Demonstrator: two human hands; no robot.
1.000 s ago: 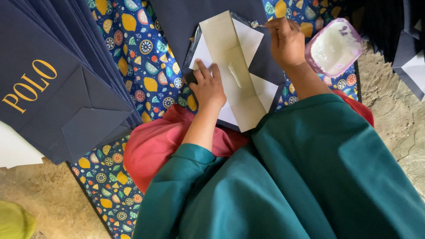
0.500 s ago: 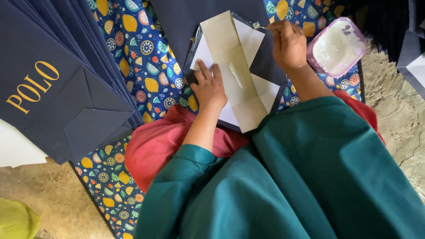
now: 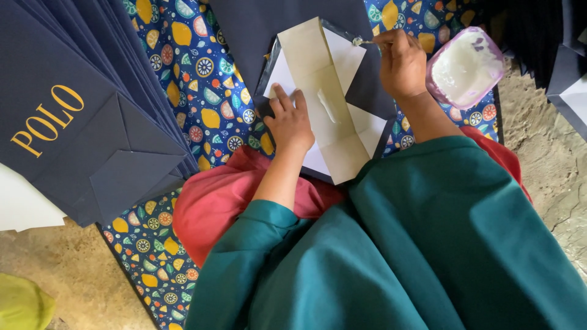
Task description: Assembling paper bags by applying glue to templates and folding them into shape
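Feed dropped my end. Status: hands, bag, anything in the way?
Left hand flat on unfolded paper bag. Right hand holds glue stick at flap. Glue tub beside; nothing blocking.

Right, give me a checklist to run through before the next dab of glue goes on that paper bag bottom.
1. Left hand pins the folded paper bag flat: ok.
2. Right hand grips the small glue stick: ok.
3. Glue on the stick's tip: ok, a white blob shows.
4. Tub of white glue open beside the right hand: ok.
5. Beige strip lying straight along the fold: ok.
6. Earlier glue spread evenly: cannot tell.
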